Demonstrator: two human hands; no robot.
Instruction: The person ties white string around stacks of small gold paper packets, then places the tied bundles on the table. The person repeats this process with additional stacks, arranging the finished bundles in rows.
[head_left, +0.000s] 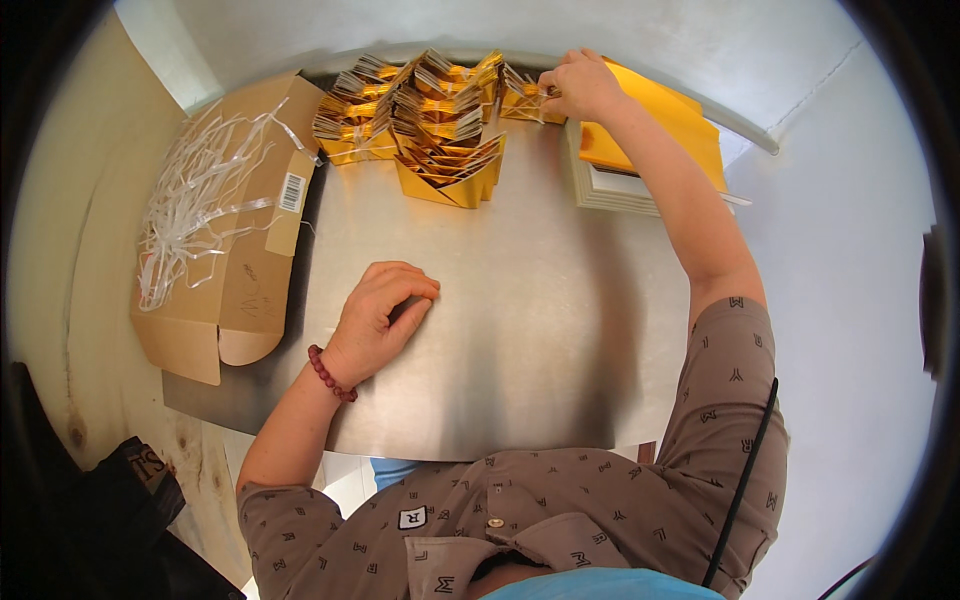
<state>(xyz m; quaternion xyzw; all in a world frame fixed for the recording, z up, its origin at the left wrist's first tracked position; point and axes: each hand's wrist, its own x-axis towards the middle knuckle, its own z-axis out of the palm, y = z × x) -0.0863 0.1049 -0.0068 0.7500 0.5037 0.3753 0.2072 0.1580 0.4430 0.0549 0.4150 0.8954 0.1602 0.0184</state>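
My right hand (586, 88) reaches to the far side of the metal table (510, 300). Its fingers grip the right end of a tied bundle of folded gold paper (520, 96), partly hidden behind them. My left hand (382, 315) rests loosely curled over the middle left of the table, thumb tip near the forefinger, with nothing visible in it. Beyond it stand several tied bundles of folded gold paper (354, 111), set close together in rows. In front of them lies a looser group of folded gold paper pieces (450, 176), fanned at the top.
On the left, a cardboard box (255, 247) carries a heap of white plastic strips (187, 202). Yellow-gold sheets (652, 124) lie on a pale stack (611, 191) under my right forearm. A rail (739, 131) and wall border the back. Dark fabric (112, 495) hangs lower left.
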